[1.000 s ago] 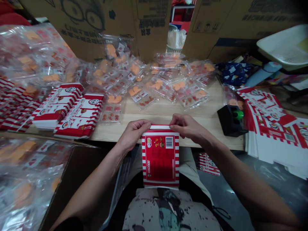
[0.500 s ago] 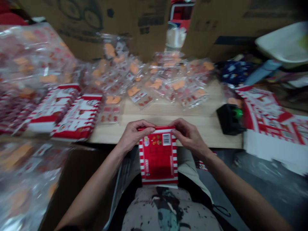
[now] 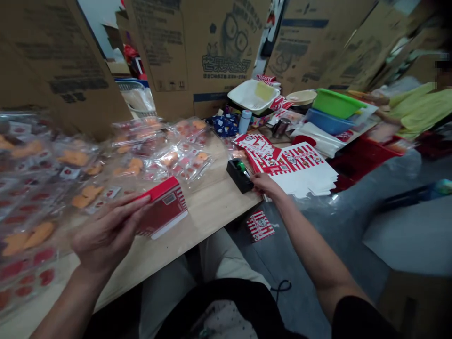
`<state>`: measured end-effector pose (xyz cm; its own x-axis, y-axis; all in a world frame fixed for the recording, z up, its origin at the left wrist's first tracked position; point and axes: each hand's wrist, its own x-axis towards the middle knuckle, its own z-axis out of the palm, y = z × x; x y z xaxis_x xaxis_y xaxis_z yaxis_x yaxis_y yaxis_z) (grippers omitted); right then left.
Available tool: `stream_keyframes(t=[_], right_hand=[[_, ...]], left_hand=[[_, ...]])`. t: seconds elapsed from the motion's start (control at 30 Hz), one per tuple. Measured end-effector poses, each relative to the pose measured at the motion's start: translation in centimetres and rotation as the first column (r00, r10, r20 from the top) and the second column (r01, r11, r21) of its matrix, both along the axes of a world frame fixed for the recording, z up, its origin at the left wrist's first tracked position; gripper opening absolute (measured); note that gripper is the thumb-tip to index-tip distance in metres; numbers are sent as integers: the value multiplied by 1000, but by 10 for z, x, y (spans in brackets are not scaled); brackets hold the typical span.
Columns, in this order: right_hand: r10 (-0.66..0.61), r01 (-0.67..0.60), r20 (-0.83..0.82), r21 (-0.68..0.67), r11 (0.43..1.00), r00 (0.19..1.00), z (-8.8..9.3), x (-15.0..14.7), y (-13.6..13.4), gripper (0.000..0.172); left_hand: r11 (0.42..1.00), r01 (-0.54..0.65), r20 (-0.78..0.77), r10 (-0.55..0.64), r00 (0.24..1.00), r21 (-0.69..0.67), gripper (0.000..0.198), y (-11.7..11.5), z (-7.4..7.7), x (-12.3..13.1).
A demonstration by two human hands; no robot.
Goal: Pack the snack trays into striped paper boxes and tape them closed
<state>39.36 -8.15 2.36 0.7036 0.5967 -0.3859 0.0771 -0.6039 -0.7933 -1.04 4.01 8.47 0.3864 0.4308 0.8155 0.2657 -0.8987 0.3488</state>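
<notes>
My left hand (image 3: 106,233) grips a folded red-and-white striped carton box (image 3: 165,207) by one end, holding it tilted above the wooden table (image 3: 208,202). Beneath them lie clear sealed packets of orange and red pieces (image 3: 158,162). My right hand (image 3: 264,184) holds nothing and reaches to the right, its fingers beside a black tape dispenser (image 3: 237,175) with a green core. They also meet the edge of a stack of flat printed red-and-white cartons (image 3: 293,169).
Tall cardboard cartons (image 3: 197,52) stand behind the table. A white tray (image 3: 250,96), green and blue basins (image 3: 334,110) and a red crate (image 3: 363,157) sit to the far right. A co-worker in a yellow-green top (image 3: 416,106) is there. One flat carton (image 3: 260,226) lies on the floor.
My view has swung to the right. The box has left my lap area and is up over the table in my left hand alone. My right hand has let go and moved to the dispenser.
</notes>
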Motion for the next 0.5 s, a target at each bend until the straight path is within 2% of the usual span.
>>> stream_keyframes(t=[0.1, 0.27, 0.37, 0.5], right_hand=[[-3, 4, -155, 10, 1000, 988, -6, 4, 3, 10], [57, 12, -350, 193, 981, 935, 3, 5, -2, 22], [109, 24, -397, 315, 949, 911, 0, 3, -12, 26], [59, 81, -353, 369, 926, 934, -22, -8, -14, 26]], left_hand=[[997, 59, -11, -59, 998, 48, 42, -3, -11, 14], [1000, 10, -41, -10, 999, -11, 46, -6, -5, 16], [998, -12, -46, 9, 999, -60, 50, -9, -2, 14], [998, -10, -40, 8, 999, -66, 49, -10, -3, 14]])
